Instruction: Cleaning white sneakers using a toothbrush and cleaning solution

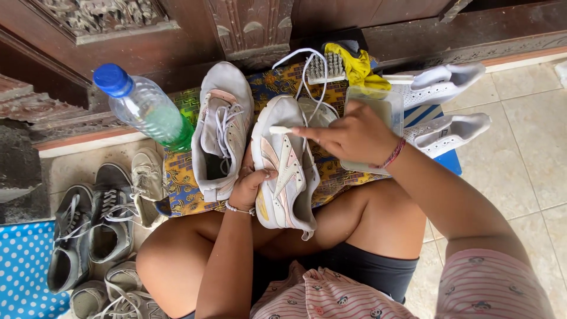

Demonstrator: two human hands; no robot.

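Observation:
My left hand (249, 186) grips a pale pink and white sneaker (283, 165) by its side, holding it above my crossed legs. With my right hand (354, 137) I hold a small white brush handle (281, 130) against the sneaker's upper. Its white lace (307, 71) trails up toward the back. The matching sneaker (221, 127) lies just left on a patterned blue and yellow cloth (180, 183).
A clear water bottle with a blue cap (144, 106) lies on the cloth's left. A scrub brush (326, 68), a yellow rag (357, 68) and a clear tub (384, 103) sit behind. White sneakers (443, 106) are right, grey shoes (100, 230) left, beside a dotted blue cloth (23, 266).

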